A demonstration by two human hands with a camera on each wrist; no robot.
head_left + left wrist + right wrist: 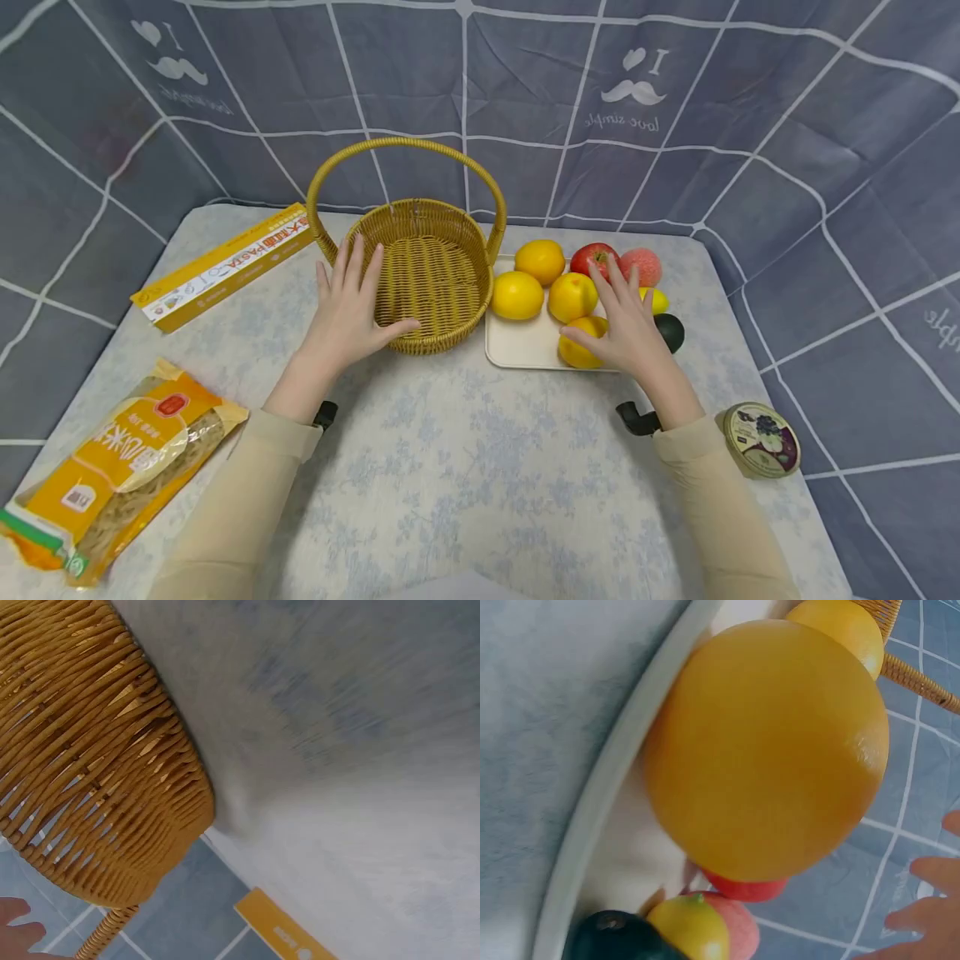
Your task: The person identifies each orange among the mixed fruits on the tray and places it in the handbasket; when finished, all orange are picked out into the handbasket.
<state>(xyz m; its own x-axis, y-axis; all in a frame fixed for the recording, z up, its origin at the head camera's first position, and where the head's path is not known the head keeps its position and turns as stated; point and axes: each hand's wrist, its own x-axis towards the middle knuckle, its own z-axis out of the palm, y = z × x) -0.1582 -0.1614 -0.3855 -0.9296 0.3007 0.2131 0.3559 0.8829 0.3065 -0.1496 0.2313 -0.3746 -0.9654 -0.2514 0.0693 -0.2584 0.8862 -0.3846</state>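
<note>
My left hand (pixel 348 317), fingers spread, is over the left rim of a woven wicker basket (pixel 431 287) with a tall arched handle; whether it touches the rim I cannot tell. The basket's woven side (pixel 97 750) fills the left of the left wrist view, fingertips at the corner. My right hand (pixel 626 329) hovers with spread fingers over a cream tray (pixel 517 354) of fruit. Beneath it lies a yellow-orange fruit (pixel 765 750), apart from the fingers in the right wrist view. Other yellow fruits (pixel 517 296) and a red apple (pixel 588 257) lie alongside.
A pink peach-like fruit (pixel 642 267), a small lemon (pixel 658 302) and a dark green fruit (pixel 670 332) sit at the tray's right. A pasta box (pixel 225 267) and noodle bag (pixel 123 475) lie left; a round tin (pixel 763 440) is right. Grey-blue cloth (pixel 525 92) hangs behind.
</note>
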